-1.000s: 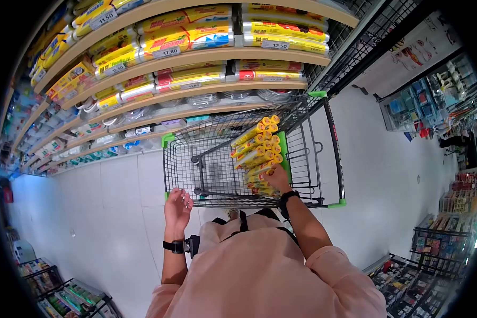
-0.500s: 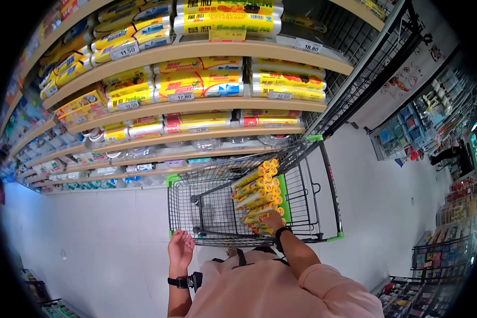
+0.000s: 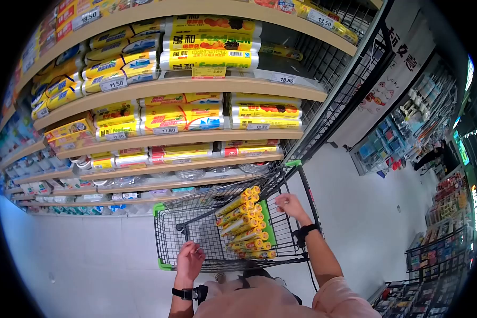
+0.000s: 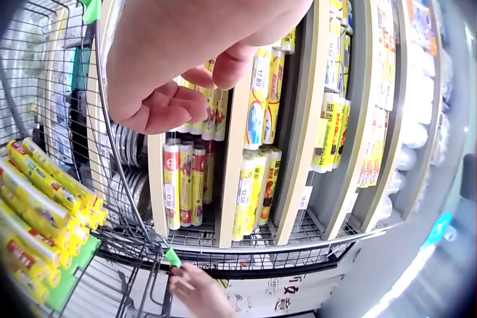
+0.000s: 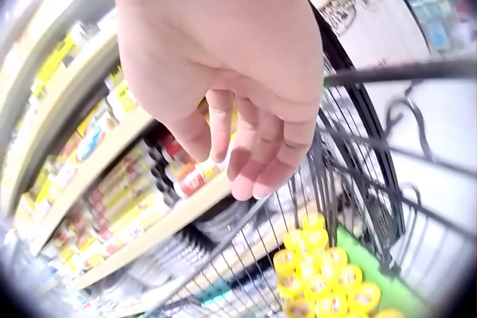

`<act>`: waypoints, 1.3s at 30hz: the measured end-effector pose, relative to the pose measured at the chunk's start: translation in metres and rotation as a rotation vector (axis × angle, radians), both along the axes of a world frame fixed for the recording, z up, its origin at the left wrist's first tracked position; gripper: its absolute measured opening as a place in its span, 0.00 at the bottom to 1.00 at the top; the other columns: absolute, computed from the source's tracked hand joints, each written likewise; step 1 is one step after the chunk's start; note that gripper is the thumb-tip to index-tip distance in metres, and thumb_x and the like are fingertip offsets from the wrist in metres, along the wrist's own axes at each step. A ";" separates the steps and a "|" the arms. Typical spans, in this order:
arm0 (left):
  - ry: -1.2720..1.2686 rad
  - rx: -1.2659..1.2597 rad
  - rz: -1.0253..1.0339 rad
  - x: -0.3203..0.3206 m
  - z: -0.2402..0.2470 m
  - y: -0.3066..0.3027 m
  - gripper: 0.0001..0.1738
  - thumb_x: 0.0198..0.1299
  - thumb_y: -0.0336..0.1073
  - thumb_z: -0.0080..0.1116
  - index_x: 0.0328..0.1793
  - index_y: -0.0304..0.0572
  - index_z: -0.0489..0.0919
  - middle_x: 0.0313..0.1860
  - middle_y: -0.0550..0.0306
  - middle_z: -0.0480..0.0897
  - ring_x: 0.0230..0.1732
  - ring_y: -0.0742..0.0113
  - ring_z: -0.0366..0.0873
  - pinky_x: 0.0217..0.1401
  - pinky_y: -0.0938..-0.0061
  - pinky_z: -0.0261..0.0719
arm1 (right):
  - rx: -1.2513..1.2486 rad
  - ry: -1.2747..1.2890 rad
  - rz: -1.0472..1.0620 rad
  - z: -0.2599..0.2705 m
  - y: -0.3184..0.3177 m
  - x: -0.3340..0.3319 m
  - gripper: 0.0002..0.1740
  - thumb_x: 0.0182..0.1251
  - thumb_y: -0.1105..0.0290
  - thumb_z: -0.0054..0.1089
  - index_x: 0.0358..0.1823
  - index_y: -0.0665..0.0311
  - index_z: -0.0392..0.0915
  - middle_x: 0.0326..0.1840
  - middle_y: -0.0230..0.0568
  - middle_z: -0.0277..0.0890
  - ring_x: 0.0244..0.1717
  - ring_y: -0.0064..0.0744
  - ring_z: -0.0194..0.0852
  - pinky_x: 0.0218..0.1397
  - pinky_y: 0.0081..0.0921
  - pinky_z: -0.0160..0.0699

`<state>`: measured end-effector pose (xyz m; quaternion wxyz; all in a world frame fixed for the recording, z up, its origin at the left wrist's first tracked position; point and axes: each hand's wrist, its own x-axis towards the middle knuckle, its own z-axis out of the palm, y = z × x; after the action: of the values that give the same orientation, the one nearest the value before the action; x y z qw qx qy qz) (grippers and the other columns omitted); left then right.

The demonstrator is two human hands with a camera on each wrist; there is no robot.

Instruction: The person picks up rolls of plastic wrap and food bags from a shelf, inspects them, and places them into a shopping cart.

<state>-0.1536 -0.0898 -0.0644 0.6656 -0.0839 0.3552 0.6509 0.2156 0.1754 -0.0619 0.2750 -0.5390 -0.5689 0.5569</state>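
Observation:
Several yellow rolls (image 3: 244,225) lie stacked at the right end of the wire cart (image 3: 201,233), against its green panel. The right hand (image 3: 292,208) hangs over the cart's handle end, up and right of the rolls, fingers loosely bent and holding nothing; in the right wrist view this hand (image 5: 231,87) is above the roll ends (image 5: 320,273). Over the cart's near left corner the left hand (image 3: 190,261) hovers, its fingers loosely curled with nothing in them. The left wrist view shows this hand (image 4: 201,42) large in front of the shelves.
Shelves (image 3: 196,87) with yellow rolls, boxes and price tags run behind the cart. A banner (image 3: 392,74) hangs at the shelf end. Display racks (image 3: 440,249) stand at the right, and pale floor (image 3: 90,249) lies to the left.
The right hand has left the yellow rolls and moved up and right toward the cart's handle end. The view has tilted up, showing more of the upper shelves. The left hand stays near the cart's left corner.

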 end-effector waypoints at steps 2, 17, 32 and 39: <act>-0.014 -0.011 -0.009 0.011 0.010 0.012 0.07 0.63 0.35 0.59 0.46 0.53 0.74 0.41 0.59 0.77 0.40 0.64 0.73 0.46 0.68 0.73 | 0.150 -0.031 -0.042 0.062 0.027 0.004 0.07 0.68 0.75 0.59 0.43 0.70 0.79 0.30 0.34 0.78 0.26 0.22 0.77 0.28 0.21 0.78; -0.146 -0.029 0.002 0.067 0.040 0.110 0.03 0.62 0.34 0.58 0.40 0.54 0.75 0.31 0.64 0.76 0.33 0.67 0.71 0.41 0.70 0.70 | 1.130 -0.843 0.148 0.387 0.272 -0.036 0.22 0.59 0.68 0.64 0.55 0.68 0.80 0.50 0.55 0.81 0.52 0.53 0.80 0.59 0.38 0.77; -0.340 0.242 0.133 0.077 0.098 0.182 0.06 0.61 0.38 0.55 0.43 0.49 0.74 0.38 0.60 0.77 0.38 0.65 0.69 0.43 0.69 0.69 | 0.756 -1.200 0.422 0.402 0.437 -0.128 0.45 0.53 0.59 0.68 0.74 0.61 0.63 0.74 0.53 0.63 0.76 0.47 0.58 0.77 0.37 0.59; -0.341 0.114 0.212 0.072 0.095 0.192 0.04 0.63 0.38 0.55 0.41 0.51 0.78 0.30 0.59 0.77 0.34 0.65 0.71 0.39 0.70 0.70 | 0.885 -1.100 0.394 0.377 0.462 -0.139 0.38 0.49 0.59 0.67 0.66 0.58 0.72 0.63 0.53 0.73 0.69 0.50 0.66 0.70 0.42 0.67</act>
<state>-0.0816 0.1025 0.0307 0.6474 -0.1918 0.1892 0.7130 0.0768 0.6377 0.3151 0.0364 -0.4668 -0.8828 -0.0372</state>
